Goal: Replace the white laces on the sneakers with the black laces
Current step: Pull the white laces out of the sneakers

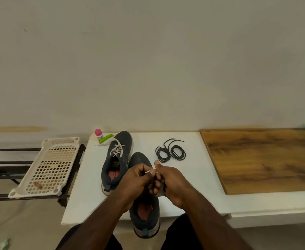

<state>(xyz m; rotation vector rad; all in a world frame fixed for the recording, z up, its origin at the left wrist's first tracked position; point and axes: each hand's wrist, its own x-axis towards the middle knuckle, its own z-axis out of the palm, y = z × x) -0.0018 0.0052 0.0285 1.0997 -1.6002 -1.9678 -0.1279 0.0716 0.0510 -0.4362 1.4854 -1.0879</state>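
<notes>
The left hand (139, 179) is pinching the tip of a white lace (148, 171) between thumb and curled fingers, just above the near sneaker (145, 210). The right hand (168, 181) is curling its fingers around what appears to be the gathered bundle of that lace, thumb pointing up; the bundle is mostly hidden, so this is a judgement. Both forearms are converging over the surface (86, 186), wrists close together.

To do this step well: keep the coil tight in the right hand and feed the free end with the left, so the removed lace does not tangle.

The far sneaker (118, 159) is carrying its white lace in the eyelets. The black laces (170, 152) are lying coiled on the surface, just beyond the hands.
</notes>
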